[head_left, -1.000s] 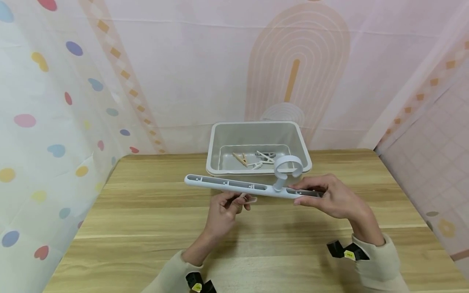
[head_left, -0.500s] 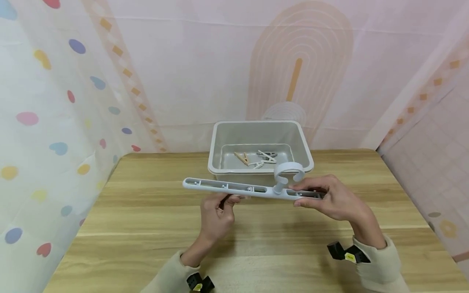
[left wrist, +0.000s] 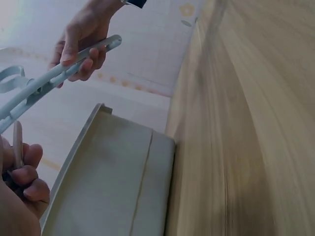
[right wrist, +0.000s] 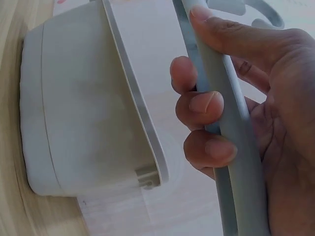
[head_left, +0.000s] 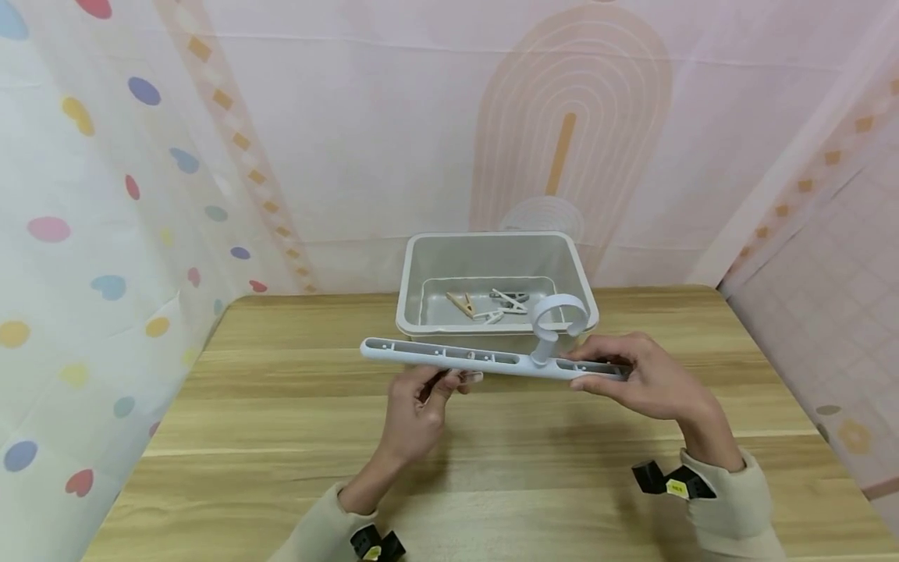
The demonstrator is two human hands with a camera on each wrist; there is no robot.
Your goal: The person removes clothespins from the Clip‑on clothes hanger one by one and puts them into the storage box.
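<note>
A long light blue-grey hanger bar (head_left: 506,365) with slots along it and a C-shaped hook (head_left: 558,312) is held up above the table. My right hand (head_left: 642,378) grips its right end, the thumb on the near side and several fingers curled round it, as the right wrist view shows on the bar (right wrist: 231,108). Under the middle-left of the bar, my left hand (head_left: 417,410) pinches a pale clip (head_left: 470,377). That clip (left wrist: 18,145) rises from the curled fingers close to the bar in the left wrist view; whether they touch cannot be told.
Behind the bar, a grey plastic bin (head_left: 403,289) stands on the wooden table (head_left: 281,437). Several clothespins (head_left: 502,304), white, tan and dark grey, lie on its floor. Patterned curtains (head_left: 351,156) close off the back and sides.
My left hand dipped further behind the bar, hiding most of the clip, and now the clip shows again a little further left. The bar and my right hand shifted slightly right.
</note>
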